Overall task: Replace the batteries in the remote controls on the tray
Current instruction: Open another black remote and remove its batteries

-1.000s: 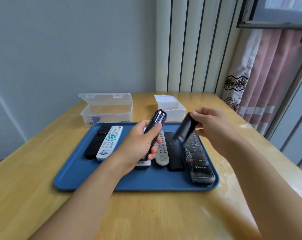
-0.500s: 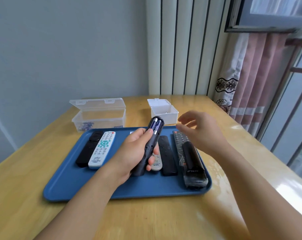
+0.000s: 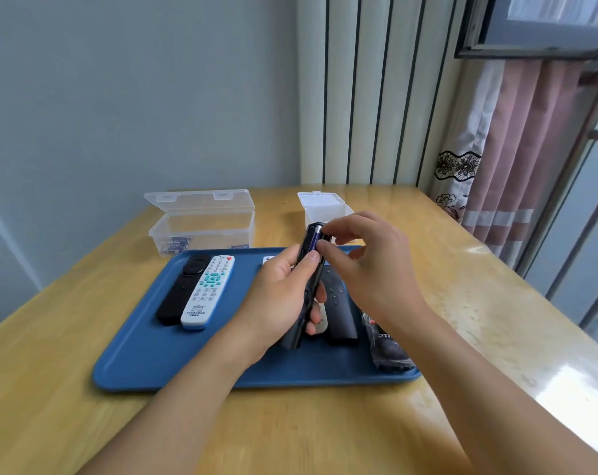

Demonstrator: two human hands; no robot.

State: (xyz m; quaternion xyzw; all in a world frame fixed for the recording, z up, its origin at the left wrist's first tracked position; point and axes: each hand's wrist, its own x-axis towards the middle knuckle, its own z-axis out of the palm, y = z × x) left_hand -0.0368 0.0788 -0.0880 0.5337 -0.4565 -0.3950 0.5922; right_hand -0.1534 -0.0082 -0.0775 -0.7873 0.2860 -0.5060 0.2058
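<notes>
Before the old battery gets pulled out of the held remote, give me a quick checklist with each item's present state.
1. Left hand grips the black remote: ok.
2. Compartment uncovered, blue battery showing: ok.
3. Right hand fingers pinch at the battery: ok.
4. Battery already loose from its contacts: cannot tell.
5. Small white box open behind the tray: ok.
6. Fresh batteries showing in the clear box: ok.
</notes>
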